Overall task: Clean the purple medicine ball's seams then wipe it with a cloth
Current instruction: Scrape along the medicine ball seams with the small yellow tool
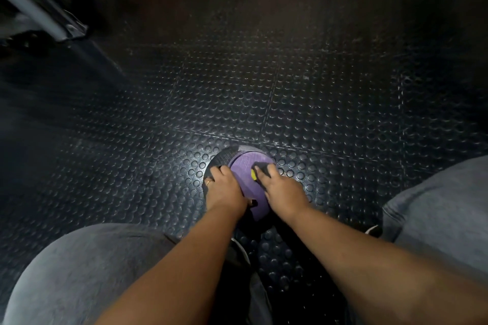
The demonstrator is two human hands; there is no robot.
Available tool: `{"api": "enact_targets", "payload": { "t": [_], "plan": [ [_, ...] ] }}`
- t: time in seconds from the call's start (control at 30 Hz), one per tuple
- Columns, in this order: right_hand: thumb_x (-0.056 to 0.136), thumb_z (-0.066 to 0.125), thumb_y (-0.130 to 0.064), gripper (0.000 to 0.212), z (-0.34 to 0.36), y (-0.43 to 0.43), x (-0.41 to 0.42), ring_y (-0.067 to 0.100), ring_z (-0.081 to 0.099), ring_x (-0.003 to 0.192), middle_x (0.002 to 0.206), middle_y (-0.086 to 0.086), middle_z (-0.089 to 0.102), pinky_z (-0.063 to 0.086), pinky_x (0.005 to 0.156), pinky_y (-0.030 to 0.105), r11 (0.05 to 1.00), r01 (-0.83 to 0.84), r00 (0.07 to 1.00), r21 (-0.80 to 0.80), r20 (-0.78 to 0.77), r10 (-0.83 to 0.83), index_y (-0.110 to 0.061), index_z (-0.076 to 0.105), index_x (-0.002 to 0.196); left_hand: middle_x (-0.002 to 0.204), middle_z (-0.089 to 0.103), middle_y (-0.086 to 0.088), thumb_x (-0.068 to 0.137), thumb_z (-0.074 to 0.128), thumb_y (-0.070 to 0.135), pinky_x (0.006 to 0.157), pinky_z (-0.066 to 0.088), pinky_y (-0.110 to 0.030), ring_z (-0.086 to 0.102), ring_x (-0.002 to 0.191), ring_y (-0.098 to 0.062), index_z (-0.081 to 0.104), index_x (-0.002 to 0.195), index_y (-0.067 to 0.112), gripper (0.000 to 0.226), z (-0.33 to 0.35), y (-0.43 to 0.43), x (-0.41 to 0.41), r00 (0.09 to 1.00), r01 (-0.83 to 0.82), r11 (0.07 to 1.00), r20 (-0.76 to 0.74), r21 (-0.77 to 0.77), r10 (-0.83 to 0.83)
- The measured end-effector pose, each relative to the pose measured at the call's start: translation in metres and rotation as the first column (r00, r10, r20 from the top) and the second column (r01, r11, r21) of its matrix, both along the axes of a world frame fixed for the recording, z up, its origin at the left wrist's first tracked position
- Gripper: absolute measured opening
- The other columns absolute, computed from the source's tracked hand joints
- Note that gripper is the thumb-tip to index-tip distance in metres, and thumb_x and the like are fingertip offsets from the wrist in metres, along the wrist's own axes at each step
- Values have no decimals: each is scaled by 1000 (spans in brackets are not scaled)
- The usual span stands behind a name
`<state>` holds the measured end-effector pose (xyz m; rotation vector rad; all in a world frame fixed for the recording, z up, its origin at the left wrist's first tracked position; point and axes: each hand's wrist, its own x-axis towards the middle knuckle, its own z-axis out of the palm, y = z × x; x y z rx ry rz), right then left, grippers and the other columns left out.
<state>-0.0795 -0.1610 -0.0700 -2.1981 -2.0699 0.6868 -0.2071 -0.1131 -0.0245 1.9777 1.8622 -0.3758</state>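
Ball on floor between knees

L hand rests on med ball | R hand holds dark pad on it | studded floor
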Motion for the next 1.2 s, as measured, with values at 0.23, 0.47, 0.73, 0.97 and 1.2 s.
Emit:
{"api": "enact_targets", "payload": {
  "t": [0.23, 0.47, 0.73, 0.97, 1.2],
  "plan": [
    [100, 38, -14, 41, -9, 28, 18, 36, 58, 101, 138, 8, 35, 47, 79, 38, 960, 265, 961, -96, -54, -271, -21, 45, 140, 133, 31, -11, 61, 90, 52, 106, 42, -43, 38, 132, -36, 32, 125, 7, 97, -3, -6, 1, 1000, 8, 1000, 0, 2, -8],
    [96, 46, -16, 38, -9, 41, 22, 35, 56, 105, 130, 9, 41, 48, 85, 39, 962, 252, 949, -101, -168, -266, -17, 53, 133, 135, 31, -12, 65, 84, 58, 108, 41, -43, 37, 135, -38, 30, 130, 4, 100, -6, -1, -2, 1000, 23, 1000, -18, 12, -23],
    [94, 53, -25, 56, 12, 17, -5, 29, 49, 121, 143, -2, 35, 44, 94, 35, 999, 1, 991, 45, -136, 5, -25, 36, 147, 135, 31, -14, 69, 87, 49, 104, 41, -40, 41, 128, -37, 30, 130, 2, 96, -4, 8, -3, 1000, 11, 1000, -2, -8, -11],
    [98, 42, -19, 53, -5, 21, 5, 35, 60, 89, 135, 3, 35, 48, 71, 39, 992, 124, 992, -18, -24, -124, -35, 29, 147, 129, 31, -11, 62, 88, 56, 100, 47, -40, 42, 126, -34, 30, 125, 6, 99, -11, -11, 1, 999, 24, 999, -27, 36, -23],
    [101, 38, -20, 34, -20, 22, 37, 36, 52, 119, 136, 15, 48, 44, 96, 38, 874, 391, 901, -289, -72, -427, -10, 54, 129, 126, 31, -11, 62, 88, 57, 105, 44, -41, 41, 125, -34, 30, 124, 7, 98, -12, -14, -4, 994, 85, 996, -70, 40, -82]
  ]
}}
